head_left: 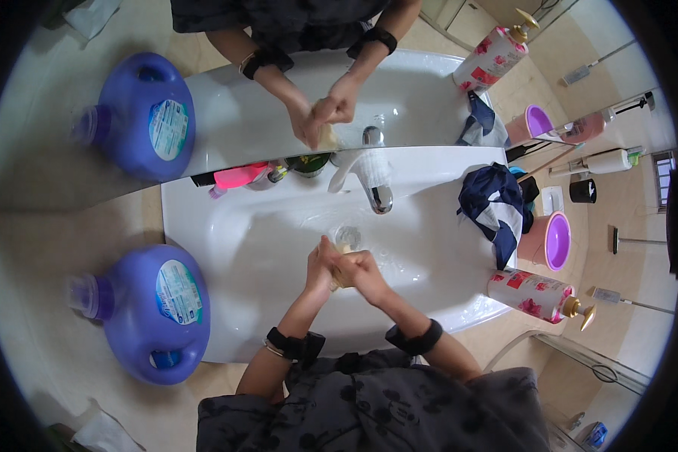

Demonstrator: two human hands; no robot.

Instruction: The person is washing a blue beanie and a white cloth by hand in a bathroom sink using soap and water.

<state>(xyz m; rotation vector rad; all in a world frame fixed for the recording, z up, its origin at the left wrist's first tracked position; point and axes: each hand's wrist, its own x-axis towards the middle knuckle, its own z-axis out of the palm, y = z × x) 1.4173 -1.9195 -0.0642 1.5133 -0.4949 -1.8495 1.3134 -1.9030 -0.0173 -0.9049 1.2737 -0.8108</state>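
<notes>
My left hand [319,268] and my right hand [361,273] are pressed together over the white sink [429,279]. Both are closed around a small, soft-looking pale yellow thing [344,248], perhaps a cloth. Only bits of it show between and beside my fingers, so its kind is unclear. In the mirror, part of it hangs below the reflected hands. Just beyond my hands lies the round drain [348,236], with water around it. Farther off, the chrome faucet [378,188] points toward me.
Left of the sink is a large purple detergent jug [158,313]. A navy and grey cloth [496,207] drapes over the right rim, near a floral pump bottle [531,295]. Beyond stands a pink bucket [546,241]. A pink bottle [241,176] lies along the back ledge under the mirror [241,113].
</notes>
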